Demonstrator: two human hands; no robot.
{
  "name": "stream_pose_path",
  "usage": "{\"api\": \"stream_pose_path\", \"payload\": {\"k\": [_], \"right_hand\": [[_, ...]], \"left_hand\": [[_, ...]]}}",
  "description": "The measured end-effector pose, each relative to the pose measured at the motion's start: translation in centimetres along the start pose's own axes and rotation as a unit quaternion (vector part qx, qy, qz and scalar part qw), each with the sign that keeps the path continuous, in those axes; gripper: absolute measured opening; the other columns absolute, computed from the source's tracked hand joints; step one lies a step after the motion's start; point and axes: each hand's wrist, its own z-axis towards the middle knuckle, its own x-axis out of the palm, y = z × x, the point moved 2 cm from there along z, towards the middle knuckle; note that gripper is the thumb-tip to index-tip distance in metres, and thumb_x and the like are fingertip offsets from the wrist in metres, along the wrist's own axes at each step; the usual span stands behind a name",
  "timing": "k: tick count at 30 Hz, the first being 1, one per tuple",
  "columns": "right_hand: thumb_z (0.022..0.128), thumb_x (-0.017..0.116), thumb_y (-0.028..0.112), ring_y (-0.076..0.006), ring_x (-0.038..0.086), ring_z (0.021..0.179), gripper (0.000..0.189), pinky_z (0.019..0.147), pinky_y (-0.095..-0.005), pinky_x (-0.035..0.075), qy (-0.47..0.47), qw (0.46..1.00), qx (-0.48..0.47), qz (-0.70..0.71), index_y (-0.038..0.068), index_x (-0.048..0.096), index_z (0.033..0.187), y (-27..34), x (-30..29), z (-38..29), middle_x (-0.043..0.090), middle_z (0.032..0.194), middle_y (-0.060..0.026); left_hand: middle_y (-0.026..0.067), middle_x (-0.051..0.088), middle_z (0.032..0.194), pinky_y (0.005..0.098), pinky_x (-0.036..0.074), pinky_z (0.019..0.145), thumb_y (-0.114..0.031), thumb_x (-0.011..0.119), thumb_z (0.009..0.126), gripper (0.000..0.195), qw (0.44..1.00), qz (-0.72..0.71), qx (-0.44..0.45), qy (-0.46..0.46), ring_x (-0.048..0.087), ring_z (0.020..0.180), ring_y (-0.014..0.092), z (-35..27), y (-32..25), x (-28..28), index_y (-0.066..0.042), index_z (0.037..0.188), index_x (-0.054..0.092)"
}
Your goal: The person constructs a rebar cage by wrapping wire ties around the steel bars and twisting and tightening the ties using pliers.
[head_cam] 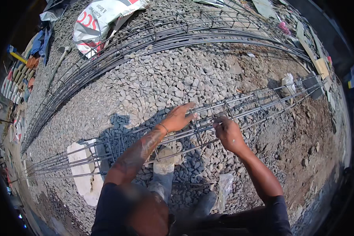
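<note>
A long rebar cage (262, 106) of straight bars and square wire stirrups runs across the gravel in front of me. My left hand (178, 118) reaches over its upper bars near a stirrup (197, 129), fingers extended and apart; whether they touch the bar I cannot tell. To its right, my right hand (228, 134) is at the cage's middle bars with its fingers curled; what is between the fingertips is hidden. Several stirrups (118, 146) sit close together on the cage at the left, near a pale broken block (85, 174) under the bars.
Another rebar cage with loose long bars (165, 44) curves across the gravel beyond. A printed white sack (91, 26) lies behind it, and a long-handled tool (57, 66) at upper left. Clear plastic (225, 188) lies near my boots (163, 174). Bare soil (306, 144) spreads at right.
</note>
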Motion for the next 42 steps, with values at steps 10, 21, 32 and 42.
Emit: {"api": "stream_pose_path", "payload": {"k": [10, 21, 32, 42], "right_hand": [[0.079, 0.048, 0.009, -0.0385, 0.059, 0.064, 0.013, 0.060, -0.0463, 0.048, 0.115, 0.972, 0.004, -0.206, 0.004, 0.056, 0.089, -2.0, 0.6, -1.0, 0.059, 0.067, -0.0201], [0.076, 0.050, 0.012, -0.0362, 0.063, 0.073, 0.016, 0.066, -0.0428, 0.051, 0.218, 0.908, 0.078, -0.350, 0.007, 0.063, 0.085, -0.7, 2.6, 3.5, 0.063, 0.075, -0.0202], [0.079, 0.048, 0.013, -0.0385, 0.060, 0.063, 0.012, 0.059, -0.0460, 0.048, 0.062, 0.965, 0.059, -0.248, 0.005, 0.057, 0.077, 0.0, 6.8, 3.7, 0.060, 0.066, -0.0203], [0.082, 0.052, 0.020, -0.0409, 0.058, 0.066, 0.024, 0.062, -0.0471, 0.046, -0.003, 0.981, 0.022, -0.193, -0.001, 0.060, 0.076, -0.8, 8.2, 3.7, 0.058, 0.066, -0.0252]], "left_hand": [[0.0181, 0.063, 0.089, 0.0367, 0.045, 0.077, -0.033, 0.058, 0.082, 0.034, 0.981, -0.051, -0.124, 0.138, 0.060, 0.084, 0.031, 0.4, 1.5, 0.7, -0.003, 0.097, 0.061], [0.0118, 0.060, 0.106, 0.0305, 0.051, 0.069, -0.027, 0.042, 0.091, 0.035, 0.934, -0.187, -0.239, 0.187, 0.058, 0.093, 0.023, 1.0, 4.5, 1.5, 0.001, 0.103, 0.059], [0.0068, 0.065, 0.085, 0.0277, 0.045, 0.067, -0.020, 0.062, 0.081, 0.027, 0.905, -0.268, -0.313, 0.106, 0.056, 0.076, 0.013, 1.3, 5.0, 2.0, 0.004, 0.092, 0.065], [0.0099, 0.065, 0.078, 0.0279, 0.046, 0.067, -0.013, 0.058, 0.083, 0.020, 0.892, -0.361, -0.271, -0.013, 0.059, 0.073, 0.015, 1.3, 5.0, 3.0, 0.006, 0.085, 0.061]]}}
